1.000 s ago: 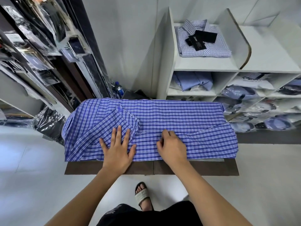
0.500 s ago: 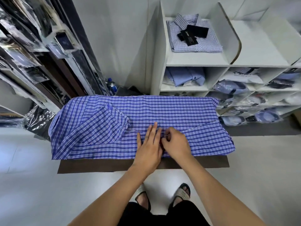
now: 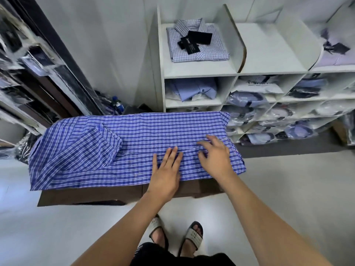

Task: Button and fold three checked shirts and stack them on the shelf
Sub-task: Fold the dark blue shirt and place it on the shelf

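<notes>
Lying on table: the blue checked shirt is spreading flat across the dark brown table, collar end to the person's left, hem end to the right, a sleeve folded over its left part.
Left hand: the left hand is resting palm down on the shirt's near edge, fingers straight and together, pressing the cloth and gripping nothing.
Right hand: the right hand is hovering over or brushing the shirt just to the right of the left hand, fingers spread and slightly bent, grasping nothing; whether the fingertips are touching the cloth I cannot tell.
Shelf: the white shelf unit is standing behind the table against the wall.
Top compartment: a folded light checked shirt is lying in the left top compartment, with black tags on its chest.
Below: a folded pale blue shirt is sitting in the compartment underneath.
Right side: bagged shirts are filling the lower compartments.
Floor: the person's feet in sandals are standing on the pale floor, near the table.
</notes>
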